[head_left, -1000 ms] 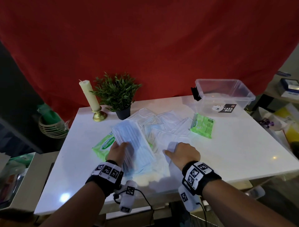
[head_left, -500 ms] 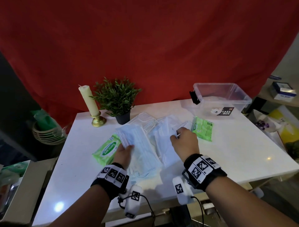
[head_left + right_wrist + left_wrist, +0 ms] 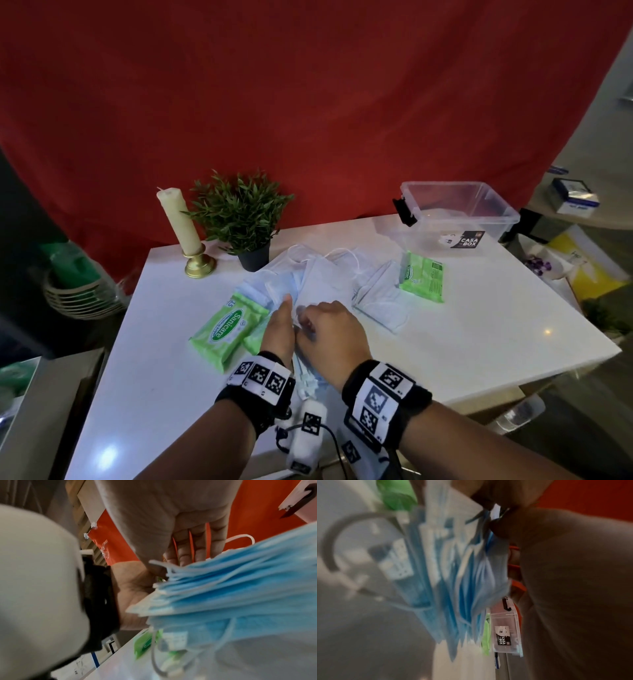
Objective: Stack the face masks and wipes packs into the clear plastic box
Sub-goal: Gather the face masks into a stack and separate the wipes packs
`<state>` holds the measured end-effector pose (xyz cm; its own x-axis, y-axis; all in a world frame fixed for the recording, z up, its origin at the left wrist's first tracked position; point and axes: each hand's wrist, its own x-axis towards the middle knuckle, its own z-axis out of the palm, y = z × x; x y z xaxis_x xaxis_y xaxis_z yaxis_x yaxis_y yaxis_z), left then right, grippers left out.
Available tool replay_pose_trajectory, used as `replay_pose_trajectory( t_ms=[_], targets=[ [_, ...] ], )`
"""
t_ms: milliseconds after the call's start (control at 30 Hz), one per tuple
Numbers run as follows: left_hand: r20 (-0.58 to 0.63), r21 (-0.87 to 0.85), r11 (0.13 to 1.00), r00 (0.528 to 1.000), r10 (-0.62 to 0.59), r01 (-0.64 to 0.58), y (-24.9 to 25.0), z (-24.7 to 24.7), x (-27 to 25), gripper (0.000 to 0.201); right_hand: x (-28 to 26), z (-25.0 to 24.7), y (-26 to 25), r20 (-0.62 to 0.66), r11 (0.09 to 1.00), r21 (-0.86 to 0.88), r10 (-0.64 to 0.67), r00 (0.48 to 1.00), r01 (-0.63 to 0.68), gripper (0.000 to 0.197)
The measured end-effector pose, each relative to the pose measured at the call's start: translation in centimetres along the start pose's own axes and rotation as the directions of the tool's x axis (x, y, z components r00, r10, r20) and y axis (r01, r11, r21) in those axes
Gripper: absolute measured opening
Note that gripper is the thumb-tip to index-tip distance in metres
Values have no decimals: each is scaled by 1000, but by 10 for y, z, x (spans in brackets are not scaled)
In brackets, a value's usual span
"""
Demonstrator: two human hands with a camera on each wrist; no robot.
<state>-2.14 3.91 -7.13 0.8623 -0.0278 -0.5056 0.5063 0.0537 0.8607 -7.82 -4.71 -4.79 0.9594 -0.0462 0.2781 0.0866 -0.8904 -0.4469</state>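
A stack of blue face masks [image 3: 281, 295] stands on edge above the white table [image 3: 479, 342], held between both hands. My left hand [image 3: 282, 308] grips it from the left with the thumb on top. My right hand [image 3: 308, 318] holds its right side, fingers [image 3: 197, 547] lying against the stack [image 3: 240, 588]. Loose masks [image 3: 380, 301] lie spread on the table beyond the hands. One green wipes pack [image 3: 227, 327] lies left of my hands, another [image 3: 423, 279] at the right. The clear plastic box [image 3: 459, 212] stands open at the far right corner.
A candle on a brass holder [image 3: 183, 233] and a small potted plant [image 3: 245, 222] stand at the table's back left. A red cloth hangs behind. Shelves and clutter lie off both table sides.
My right hand has come back from the loose masks near the right wipes pack and joined the left hand. The stack has tipped from lying flat onto its edge.
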Motion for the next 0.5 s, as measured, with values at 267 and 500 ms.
replay_pose_trajectory(
  t_ms=[267, 500],
  targets=[
    [-19, 30, 999, 1000, 25, -25, -7, -18, -1, 34, 2, -2, 31, -95, 938, 256, 264, 960, -233, 28],
    [93, -185, 981, 995, -34, 51, -16, -11, -3, 41, 21, -8, 66, 291, 406, 652, 645, 707, -640, 49]
  ],
)
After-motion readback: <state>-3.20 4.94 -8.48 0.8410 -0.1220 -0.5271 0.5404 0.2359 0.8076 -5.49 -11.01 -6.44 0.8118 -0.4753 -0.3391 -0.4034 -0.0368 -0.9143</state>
